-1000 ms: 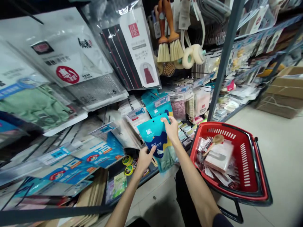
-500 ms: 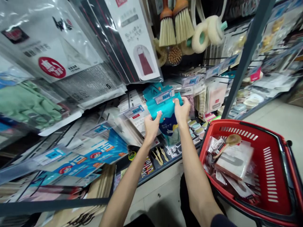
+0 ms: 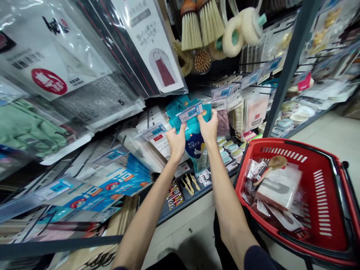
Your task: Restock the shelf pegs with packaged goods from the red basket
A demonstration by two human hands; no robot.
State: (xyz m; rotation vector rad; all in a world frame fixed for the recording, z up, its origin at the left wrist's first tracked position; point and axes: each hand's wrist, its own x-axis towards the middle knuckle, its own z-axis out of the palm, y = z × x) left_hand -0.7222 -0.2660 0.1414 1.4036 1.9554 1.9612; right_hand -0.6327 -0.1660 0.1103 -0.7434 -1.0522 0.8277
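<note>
A teal and navy pack of gloves [image 3: 194, 141] hangs at the rack, upright and slightly tilted, its lower part see-through. My left hand [image 3: 177, 141] is closed on its left edge, thumb on the front. On the upper right edge my right hand [image 3: 208, 125] pinches the same pack, thumb also in front. A price tag [image 3: 190, 111] crosses the pack's top between my thumbs. More teal packaging shows above and behind it. My fingers behind the pack are hidden.
At the right stands a red shopping basket [image 3: 333, 165] holding a wooden-handled brush [image 3: 277, 163] and packaged goods. Wooden brushes [image 3: 209, 22] hang above my hands. Large packs [image 3: 92, 75] jut out at the upper left. A dark shelf post [image 3: 291, 71] rises behind the basket.
The view has shifted slightly, so the shelf goods sit further left. My hands and the glove pack have moved a little left in the picture, and both hands keep hold of it.
</note>
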